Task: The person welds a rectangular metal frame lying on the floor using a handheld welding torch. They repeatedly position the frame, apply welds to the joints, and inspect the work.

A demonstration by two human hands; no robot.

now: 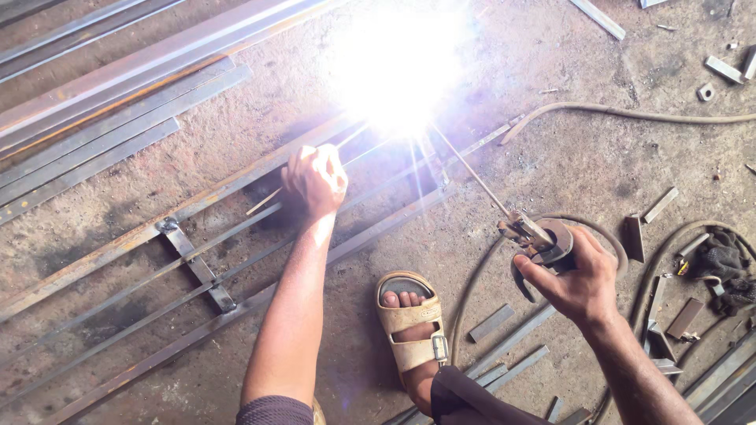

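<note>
Right hand (579,279) is wrapped tight around the electrode holder (543,242), fingers curled shut on its dark, worn clamp at the near right, and the thin straight welding rod (472,171) runs up and left from it into a white glare that swallows the far end. Left hand (316,181) is closed over a slim steel rod (236,236), knuckles up, pressing it onto the frame (110,250) just left of the flash. That frame is rusty flat bar and narrow rods, lying slantwise on the rough concrete floor (598,157), with a short cross piece (195,264) bolted over it at the near left. A tan sandal (409,324) sits between the arms. A cable (630,114) curls around on the right, long grey steel sections (118,102) stack far left, and offcuts (504,346) scatter near.
</note>
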